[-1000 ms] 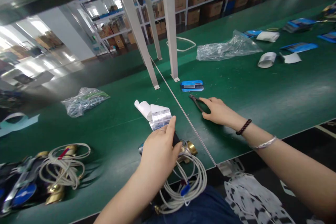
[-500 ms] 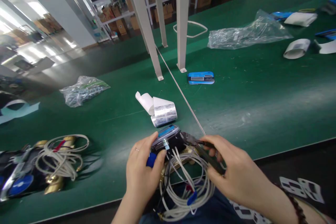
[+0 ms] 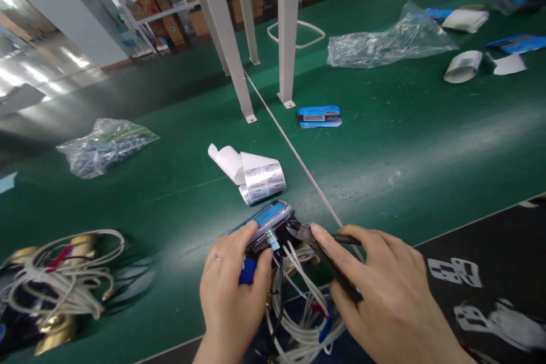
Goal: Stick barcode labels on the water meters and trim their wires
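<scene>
Left hand (image 3: 236,284): closed around the blue-topped meter (image 3: 268,222) at the table's near edge. Right hand (image 3: 384,290): gripping pliers (image 3: 326,259), tips at the meter's side. Coiled pale cable (image 3: 307,318): below the meter. Label roll (image 3: 262,178): just beyond.

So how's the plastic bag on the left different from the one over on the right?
The left bag has a green strip and a cluster of small bluish pieces showing through it; the right bag shows neither. The left bag is more compact, while the right bag is stretched out longer, with a peak sticking up near one end. Both are clear, crumpled plastic lying on the green tabletop.
</scene>
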Demonstrator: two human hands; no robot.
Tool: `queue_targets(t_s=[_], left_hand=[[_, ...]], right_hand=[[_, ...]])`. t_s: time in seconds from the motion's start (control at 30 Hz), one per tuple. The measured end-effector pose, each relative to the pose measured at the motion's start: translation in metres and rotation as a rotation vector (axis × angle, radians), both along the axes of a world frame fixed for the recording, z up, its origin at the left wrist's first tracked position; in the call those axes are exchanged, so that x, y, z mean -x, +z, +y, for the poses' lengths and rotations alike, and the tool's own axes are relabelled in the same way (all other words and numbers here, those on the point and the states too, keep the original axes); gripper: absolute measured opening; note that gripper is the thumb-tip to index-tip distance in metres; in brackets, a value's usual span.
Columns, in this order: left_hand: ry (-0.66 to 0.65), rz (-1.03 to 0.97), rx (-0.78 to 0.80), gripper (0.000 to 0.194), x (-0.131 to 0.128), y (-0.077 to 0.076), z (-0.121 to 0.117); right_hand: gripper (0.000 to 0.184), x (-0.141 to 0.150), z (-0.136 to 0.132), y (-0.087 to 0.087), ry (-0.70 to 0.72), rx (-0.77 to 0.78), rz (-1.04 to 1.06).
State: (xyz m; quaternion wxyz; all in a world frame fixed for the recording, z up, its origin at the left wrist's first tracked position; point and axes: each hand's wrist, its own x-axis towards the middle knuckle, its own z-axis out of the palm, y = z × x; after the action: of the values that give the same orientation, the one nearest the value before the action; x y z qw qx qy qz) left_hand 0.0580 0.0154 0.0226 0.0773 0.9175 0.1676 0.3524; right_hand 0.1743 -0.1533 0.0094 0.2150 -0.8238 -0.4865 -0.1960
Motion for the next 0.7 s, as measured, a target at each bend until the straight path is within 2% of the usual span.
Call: queue_targets(t_s=[0.23,0.43,0.57,0.7], left_hand=[[-0.037,-0.024,0.008,0.024,0.0,0.0,0.002],[-0.018,-0.037,0.0,0.023,0.0,0.0,0.001],[0.003,-0.05,-0.011,0.022,-0.001,0.0,-0.001],[0.029,-0.064,-0.038,0.02,-0.003,-0.001,0.0]], right_hand=[[0.056,0.004,0.002,0.003,0.02,0.029,-0.03],[0.055,0.002,0.007,0.0,0.035,-0.085,0.08],[0.056,-0.005,0.008,-0.001,0.126,-0.174,0.403],[0.056,-0.02,0.009,-0.002,0.181,-0.173,0.942]])
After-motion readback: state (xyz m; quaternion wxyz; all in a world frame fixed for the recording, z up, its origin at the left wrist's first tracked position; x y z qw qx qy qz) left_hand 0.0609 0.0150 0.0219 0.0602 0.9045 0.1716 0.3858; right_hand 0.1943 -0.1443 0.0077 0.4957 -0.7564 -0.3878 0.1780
